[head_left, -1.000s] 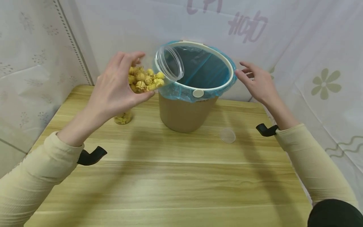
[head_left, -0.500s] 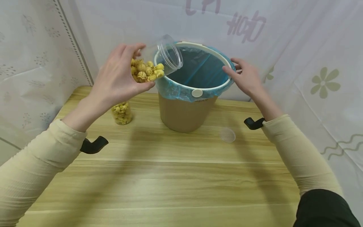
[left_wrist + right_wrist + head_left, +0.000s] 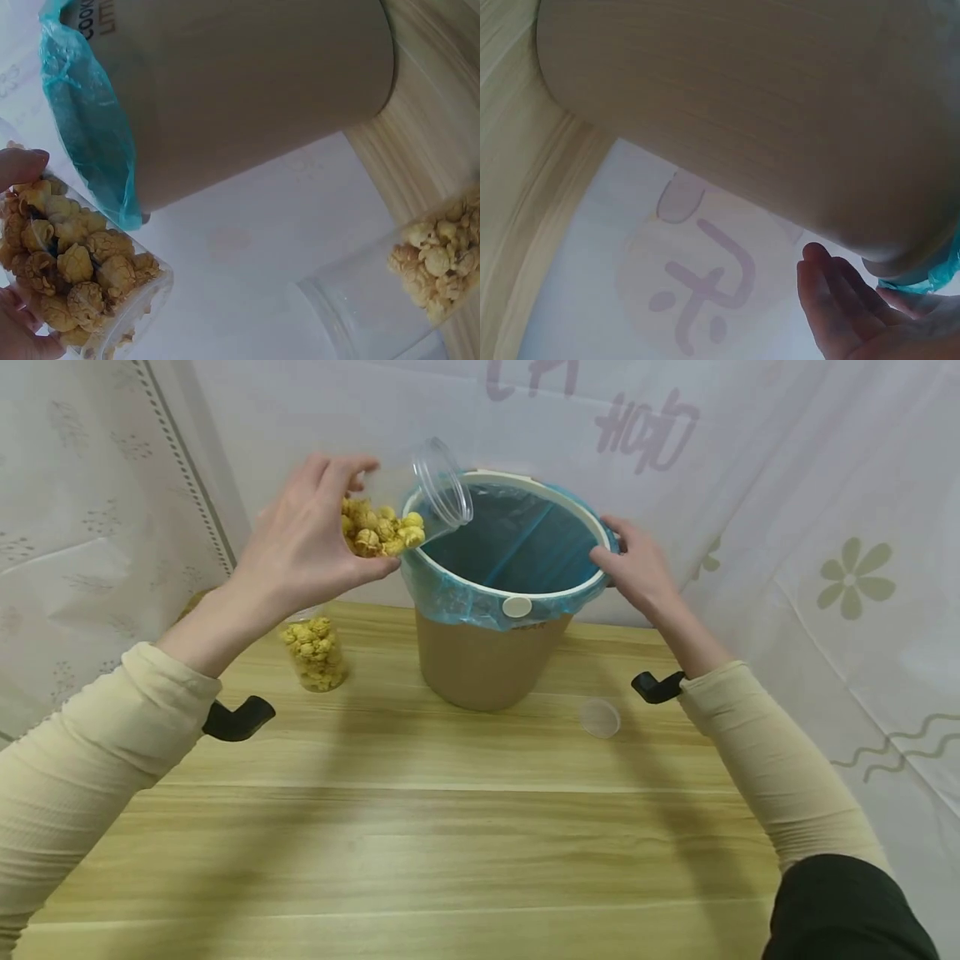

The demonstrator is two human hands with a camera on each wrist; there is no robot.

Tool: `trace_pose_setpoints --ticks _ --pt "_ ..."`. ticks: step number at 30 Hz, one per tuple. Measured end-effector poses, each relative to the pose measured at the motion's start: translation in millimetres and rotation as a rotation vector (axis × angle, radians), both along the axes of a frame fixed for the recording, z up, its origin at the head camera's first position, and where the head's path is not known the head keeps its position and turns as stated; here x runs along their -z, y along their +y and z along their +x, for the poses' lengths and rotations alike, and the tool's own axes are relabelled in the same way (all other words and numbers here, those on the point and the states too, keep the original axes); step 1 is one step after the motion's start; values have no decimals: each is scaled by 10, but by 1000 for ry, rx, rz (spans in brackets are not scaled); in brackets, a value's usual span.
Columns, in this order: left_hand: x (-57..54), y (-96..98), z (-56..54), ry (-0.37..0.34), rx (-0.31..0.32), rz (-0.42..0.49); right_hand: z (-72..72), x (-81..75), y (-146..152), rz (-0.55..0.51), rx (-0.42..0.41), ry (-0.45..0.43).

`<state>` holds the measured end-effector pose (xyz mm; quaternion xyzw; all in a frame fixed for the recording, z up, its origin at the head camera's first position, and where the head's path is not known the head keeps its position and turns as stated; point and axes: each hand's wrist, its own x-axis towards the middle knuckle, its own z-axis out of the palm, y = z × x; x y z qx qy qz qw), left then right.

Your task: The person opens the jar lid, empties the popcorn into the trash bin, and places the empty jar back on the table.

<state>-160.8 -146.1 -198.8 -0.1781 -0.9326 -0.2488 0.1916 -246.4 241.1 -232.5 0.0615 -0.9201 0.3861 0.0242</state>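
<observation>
My left hand (image 3: pixel 300 535) grips a clear plastic jar (image 3: pixel 442 485) by its sides. The jar is tilted, its mouth over the left rim of a brown trash bin (image 3: pixel 487 660). Yellow popcorn (image 3: pixel 382 531) lies in its lower part, also seen through the jar wall in the left wrist view. A blue bag (image 3: pixel 468 602) lines the bin and folds over its rim. At the bin's right side my right hand (image 3: pixel 637 564) holds the rim, thumb on top and fingers outside; in the right wrist view those fingers (image 3: pixel 840 289) lie beside the bin wall.
A second clear jar (image 3: pixel 315 652) of popcorn stands upright on the wooden table (image 3: pixel 450 843), left of the bin. A round clear lid (image 3: pixel 600 717) lies right of the bin. White printed cloth (image 3: pixel 795 460) hangs behind and at the sides.
My left hand has raised the jar, and it stays tilted with popcorn inside. My right hand has moved left and taken hold of the bin's rim. The second jar has come into fuller view.
</observation>
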Motion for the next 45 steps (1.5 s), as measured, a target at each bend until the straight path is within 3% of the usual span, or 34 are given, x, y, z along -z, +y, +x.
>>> trace_pose_setpoints --ticks 16,24,30,45 --pt "-148 -83 -192 -18 -4 -42 -29 52 -158 -239 -28 -16" --pt "-237 -108 -289 -5 -17 -74 -46 67 -194 -290 -55 -40" --pt "-299 -66 -360 -7 -28 -180 -30 80 -176 -311 -48 -78" --pt "-391 163 -523 68 36 -376 18 128 -82 -323 -23 -104"
